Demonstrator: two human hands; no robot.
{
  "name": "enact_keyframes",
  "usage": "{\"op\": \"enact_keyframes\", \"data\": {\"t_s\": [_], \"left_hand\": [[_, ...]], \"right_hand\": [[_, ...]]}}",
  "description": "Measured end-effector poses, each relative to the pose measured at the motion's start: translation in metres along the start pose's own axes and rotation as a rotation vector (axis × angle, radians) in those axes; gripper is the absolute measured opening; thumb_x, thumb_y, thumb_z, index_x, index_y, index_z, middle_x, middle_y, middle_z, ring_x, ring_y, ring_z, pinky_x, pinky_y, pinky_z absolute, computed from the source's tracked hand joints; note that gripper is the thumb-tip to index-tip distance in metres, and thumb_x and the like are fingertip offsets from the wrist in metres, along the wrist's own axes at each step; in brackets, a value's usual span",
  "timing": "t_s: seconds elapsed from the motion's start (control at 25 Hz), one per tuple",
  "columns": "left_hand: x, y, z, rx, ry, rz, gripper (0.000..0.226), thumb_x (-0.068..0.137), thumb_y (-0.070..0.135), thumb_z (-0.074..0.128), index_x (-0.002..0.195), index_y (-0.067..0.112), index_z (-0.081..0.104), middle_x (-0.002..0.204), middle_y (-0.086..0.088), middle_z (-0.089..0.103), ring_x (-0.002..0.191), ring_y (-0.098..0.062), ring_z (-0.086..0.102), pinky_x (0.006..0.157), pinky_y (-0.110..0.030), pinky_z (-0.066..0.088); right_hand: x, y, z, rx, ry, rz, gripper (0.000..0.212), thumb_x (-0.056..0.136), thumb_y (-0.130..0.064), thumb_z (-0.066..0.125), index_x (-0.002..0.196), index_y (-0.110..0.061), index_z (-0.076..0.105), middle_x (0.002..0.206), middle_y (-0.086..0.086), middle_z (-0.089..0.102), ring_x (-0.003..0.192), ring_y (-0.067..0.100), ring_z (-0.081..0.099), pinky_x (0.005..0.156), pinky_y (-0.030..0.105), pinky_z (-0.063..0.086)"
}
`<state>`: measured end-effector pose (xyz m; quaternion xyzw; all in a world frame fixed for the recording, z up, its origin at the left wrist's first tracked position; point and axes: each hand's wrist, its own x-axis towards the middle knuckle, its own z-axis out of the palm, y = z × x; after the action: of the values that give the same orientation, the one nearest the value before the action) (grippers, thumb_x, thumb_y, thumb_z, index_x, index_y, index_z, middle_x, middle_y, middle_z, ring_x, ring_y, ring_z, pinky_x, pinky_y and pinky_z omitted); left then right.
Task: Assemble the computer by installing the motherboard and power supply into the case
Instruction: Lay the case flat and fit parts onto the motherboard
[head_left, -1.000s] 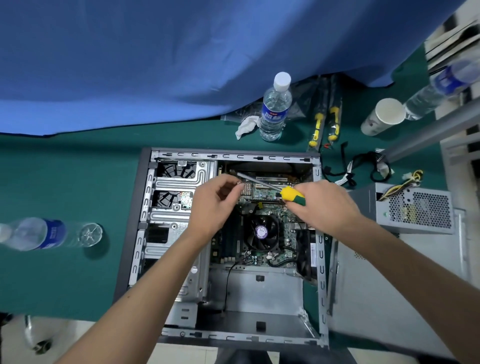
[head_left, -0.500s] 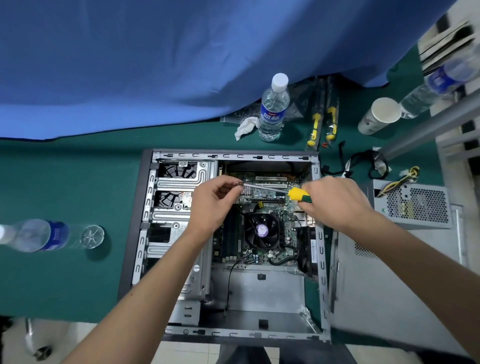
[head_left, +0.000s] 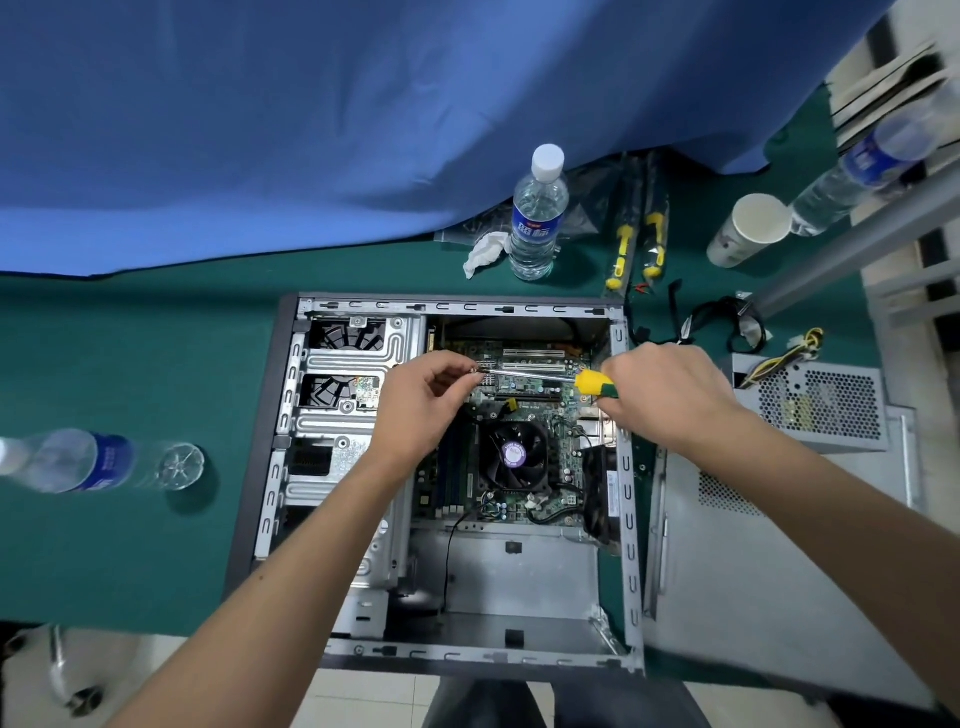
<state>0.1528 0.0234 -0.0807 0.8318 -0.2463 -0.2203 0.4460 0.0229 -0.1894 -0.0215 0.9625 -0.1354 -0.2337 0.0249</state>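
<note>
Head view, right hand (head_left: 670, 395): I see it wrapped round the yellow-green handle of the screwdriver (head_left: 550, 375), shaft pointing toward my left hand.
Left hand (head_left: 421, 410): fingertips pinch a small screw (head_left: 474, 370) at the shaft's tip.
Motherboard (head_left: 519, 441): seated in the open case (head_left: 628, 499), right beneath both hands.
Power supply (head_left: 821, 405): on the green mat, just beyond my right hand, outside the case.
Water bottle (head_left: 535, 218): upright, past both hands.
</note>
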Motion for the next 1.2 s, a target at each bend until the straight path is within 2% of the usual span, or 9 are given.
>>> {"op": "enact_keyframes", "data": {"t_s": [0.12,0.24,0.36,0.52,0.68,0.76,0.92,1.08,1.2], "left_hand": [[-0.001,0.001,0.003,0.141,-0.024,0.015,0.007,0.088,0.021,0.074,0.094,0.018,0.076,0.078,0.018,0.066,0.072,0.003,0.061,0.07,-0.019,0.051],[-0.001,0.006,0.007,0.207,-0.052,-0.002,0.01,0.088,0.023,0.074,0.096,0.017,0.076,0.082,0.009,0.071,0.074,-0.01,0.064,0.072,-0.028,0.055],[-0.003,0.009,0.011,0.365,-0.083,0.04,0.015,0.089,0.026,0.073,0.1,0.017,0.076,0.094,0.002,0.074,0.081,-0.013,0.065,0.075,-0.026,0.051],[-0.004,0.01,0.017,0.43,-0.048,0.027,0.014,0.09,0.025,0.072,0.101,0.018,0.077,0.096,0.002,0.075,0.078,-0.012,0.061,0.068,-0.019,0.041],[-0.005,0.01,0.02,0.461,-0.055,0.036,0.014,0.091,0.024,0.071,0.102,0.018,0.077,0.097,0.0,0.076,0.086,-0.021,0.068,0.073,-0.023,0.046],[-0.006,0.011,0.021,0.485,-0.058,0.048,0.015,0.091,0.024,0.07,0.103,0.018,0.077,0.097,-0.001,0.076,0.089,-0.023,0.068,0.075,-0.025,0.046],[-0.006,0.013,0.028,0.432,-0.121,0.016,0.017,0.093,0.024,0.068,0.108,0.021,0.076,0.103,0.002,0.075,0.094,-0.021,0.068,0.08,-0.026,0.051],[-0.01,0.014,0.031,0.305,-0.074,-0.019,0.017,0.093,0.016,0.068,0.108,0.013,0.076,0.103,0.0,0.075,0.093,-0.02,0.068,0.086,-0.027,0.053],[-0.008,0.017,0.027,0.197,-0.005,-0.094,0.015,0.092,0.017,0.069,0.105,0.013,0.075,0.095,0.003,0.074,0.085,-0.012,0.066,0.08,-0.017,0.051]], "right_hand": [[-0.002,0.0,-0.003,-0.051,-0.006,-0.025,0.025,0.095,-0.04,0.055,0.084,-0.018,0.055,0.058,-0.003,0.04,0.062,0.027,0.051,0.056,0.031,0.038],[-0.006,0.001,-0.005,-0.121,0.008,-0.045,0.017,0.096,-0.033,0.056,0.089,-0.018,0.061,0.066,-0.002,0.052,0.061,0.025,0.052,0.055,0.03,0.037],[-0.009,-0.001,-0.007,-0.201,0.02,-0.066,0.011,0.093,-0.021,0.061,0.083,-0.02,0.055,0.071,-0.004,0.058,0.059,0.023,0.049,0.051,0.028,0.032],[-0.011,0.0,-0.006,-0.242,0.024,-0.077,0.015,0.092,-0.015,0.06,0.081,-0.021,0.051,0.067,-0.005,0.049,0.055,0.021,0.047,0.041,0.027,0.017],[-0.016,0.001,-0.004,-0.234,0.036,-0.079,0.016,0.091,-0.006,0.054,0.083,-0.019,0.049,0.068,-0.004,0.045,0.051,0.02,0.04,0.041,0.028,0.014],[-0.019,0.002,-0.004,-0.232,0.056,-0.081,0.017,0.088,-0.002,0.053,0.088,-0.019,0.053,0.071,-0.003,0.045,0.052,0.021,0.04,0.042,0.028,0.014],[-0.02,-0.004,-0.007,-0.199,0.071,-0.111,0.022,0.084,0.004,0.052,0.084,-0.017,0.052,0.072,-0.001,0.046,0.055,0.022,0.044,0.044,0.027,0.022],[-0.017,-0.002,-0.008,-0.195,0.084,-0.096,0.02,0.086,-0.001,0.053,0.081,-0.018,0.047,0.071,-0.002,0.046,0.056,0.023,0.044,0.043,0.027,0.015],[-0.015,0.007,-0.008,-0.182,0.088,-0.052,0.014,0.091,-0.011,0.058,0.083,-0.02,0.051,0.072,-0.004,0.053,0.058,0.023,0.046,0.047,0.028,0.023]]}}
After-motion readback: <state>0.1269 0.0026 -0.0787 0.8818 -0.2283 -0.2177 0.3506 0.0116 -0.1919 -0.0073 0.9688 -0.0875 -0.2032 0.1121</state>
